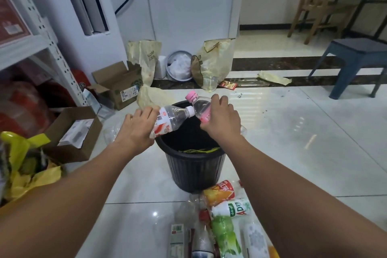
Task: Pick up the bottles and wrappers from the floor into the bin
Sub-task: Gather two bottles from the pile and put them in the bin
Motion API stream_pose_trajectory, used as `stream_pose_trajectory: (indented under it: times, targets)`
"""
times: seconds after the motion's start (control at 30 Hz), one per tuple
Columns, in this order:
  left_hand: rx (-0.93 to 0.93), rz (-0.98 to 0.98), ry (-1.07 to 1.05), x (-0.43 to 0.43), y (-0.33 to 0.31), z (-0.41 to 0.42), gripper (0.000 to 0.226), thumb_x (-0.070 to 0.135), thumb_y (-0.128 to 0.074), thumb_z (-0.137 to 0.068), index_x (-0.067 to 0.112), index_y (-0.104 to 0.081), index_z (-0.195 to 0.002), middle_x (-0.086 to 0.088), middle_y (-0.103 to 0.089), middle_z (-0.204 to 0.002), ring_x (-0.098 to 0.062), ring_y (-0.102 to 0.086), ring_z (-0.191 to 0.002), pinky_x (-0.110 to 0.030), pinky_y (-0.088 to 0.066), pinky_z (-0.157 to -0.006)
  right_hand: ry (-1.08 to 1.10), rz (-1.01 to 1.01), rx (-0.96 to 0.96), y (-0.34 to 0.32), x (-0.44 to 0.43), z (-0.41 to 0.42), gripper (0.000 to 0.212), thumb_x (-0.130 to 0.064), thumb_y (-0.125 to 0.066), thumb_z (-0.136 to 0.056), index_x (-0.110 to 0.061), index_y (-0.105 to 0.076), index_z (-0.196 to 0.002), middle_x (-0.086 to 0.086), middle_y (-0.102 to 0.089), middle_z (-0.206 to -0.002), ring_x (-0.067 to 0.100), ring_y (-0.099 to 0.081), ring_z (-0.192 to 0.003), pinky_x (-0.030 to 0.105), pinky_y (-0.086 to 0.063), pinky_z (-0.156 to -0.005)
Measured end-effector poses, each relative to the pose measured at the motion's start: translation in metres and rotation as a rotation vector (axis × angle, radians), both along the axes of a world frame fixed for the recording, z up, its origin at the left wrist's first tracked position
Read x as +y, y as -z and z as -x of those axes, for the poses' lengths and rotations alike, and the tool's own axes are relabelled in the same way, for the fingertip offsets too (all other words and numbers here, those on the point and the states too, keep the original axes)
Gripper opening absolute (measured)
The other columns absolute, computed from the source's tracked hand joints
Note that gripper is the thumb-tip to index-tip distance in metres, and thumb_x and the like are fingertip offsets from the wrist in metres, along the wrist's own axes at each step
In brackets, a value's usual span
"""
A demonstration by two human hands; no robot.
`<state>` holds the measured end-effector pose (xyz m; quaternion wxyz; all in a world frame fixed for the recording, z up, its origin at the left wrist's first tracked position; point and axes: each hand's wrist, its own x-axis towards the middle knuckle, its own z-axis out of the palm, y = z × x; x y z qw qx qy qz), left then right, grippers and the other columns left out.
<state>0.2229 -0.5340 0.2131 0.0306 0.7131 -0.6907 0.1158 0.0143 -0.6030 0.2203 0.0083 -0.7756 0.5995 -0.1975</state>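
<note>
**Two bottles over the bin**

My left hand (136,130) grips a white-capped bottle (172,118); my right hand (222,119) grips a pink-capped bottle (200,104). Both hang above the bin (194,165). I'd let go only once each bottle sits inside the rim, caps angled down. More bottles lie on the floor (293,132) near me.

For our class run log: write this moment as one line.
left hand: grips white-capped bottle | right hand: grips pink-capped bottle | both over bin
</note>
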Motion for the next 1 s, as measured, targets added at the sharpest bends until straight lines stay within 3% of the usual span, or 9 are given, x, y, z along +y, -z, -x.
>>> stream_pose_trajectory:
  times: [0.2,0.4,0.5,0.63,0.8,1.0]
  targets:
    - [-0.019,-0.005,-0.022,0.001,0.004,-0.009,0.086,0.027,-0.072,-0.074,0.018,-0.020,-0.141,-0.004,-0.036,-0.137,-0.025,-0.040,-0.117,-0.040,-0.038,-0.093,0.020,0.041,-0.006,0.007,-0.008,-0.015,0.078,-0.041,-0.073,-0.074,-0.012,-0.032,-0.135,0.014,-0.040,-0.130,0.033,-0.043,-0.114,0.040,-0.039,-0.091]
    - [-0.049,-0.014,-0.041,0.012,0.004,-0.023,0.089,0.030,-0.072,-0.074,0.019,-0.017,-0.143,-0.004,-0.035,-0.138,-0.025,-0.039,-0.118,-0.039,-0.037,-0.096,0.023,-0.122,0.049,0.020,-0.003,-0.027,0.109,-0.043,-0.079,-0.071,-0.014,-0.009,-0.150,0.015,-0.044,-0.135,0.033,-0.042,-0.125,0.043,-0.034,-0.103]
    - [-0.064,-0.014,-0.045,0.016,0.005,-0.025,0.088,0.030,-0.072,-0.075,0.019,-0.017,-0.143,-0.003,-0.035,-0.138,-0.025,-0.039,-0.119,-0.040,-0.036,-0.097,0.024,-0.147,0.068,0.026,-0.001,-0.023,0.080,-0.037,-0.071,-0.080,-0.016,-0.026,-0.143,0.015,-0.043,-0.136,0.035,-0.041,-0.126,0.045,-0.033,-0.106]
    - [-0.047,0.003,-0.026,0.016,0.003,-0.018,0.089,0.030,-0.072,-0.075,0.018,-0.018,-0.144,-0.005,-0.035,-0.139,-0.026,-0.039,-0.119,-0.040,-0.036,-0.096,-0.011,-0.111,0.054,0.022,0.001,-0.017,0.042,-0.034,-0.056,-0.089,-0.016,-0.047,-0.126,0.011,-0.052,-0.126,0.032,-0.048,-0.117,0.041,-0.037,-0.098]
    - [-0.030,0.011,0.034,0.002,0.000,0.003,0.086,0.031,-0.069,-0.078,0.019,-0.015,-0.144,-0.003,-0.033,-0.142,-0.025,-0.037,-0.123,-0.039,-0.036,-0.098,-0.033,-0.016,0.038,0.014,0.000,-0.001,0.034,-0.028,-0.044,-0.091,-0.016,-0.054,-0.121,0.008,-0.058,-0.120,0.029,-0.052,-0.110,0.038,-0.038,-0.090]
    - [-0.018,-0.004,0.078,-0.024,0.000,0.031,0.083,0.022,-0.065,-0.080,0.019,-0.014,-0.146,-0.003,-0.031,-0.143,-0.025,-0.036,-0.126,-0.037,-0.031,-0.103,0.014,0.076,0.020,0.004,-0.006,0.025,0.030,-0.023,-0.043,-0.092,-0.015,-0.055,-0.117,0.007,-0.061,-0.111,0.029,-0.055,-0.102,0.037,-0.038,-0.082]
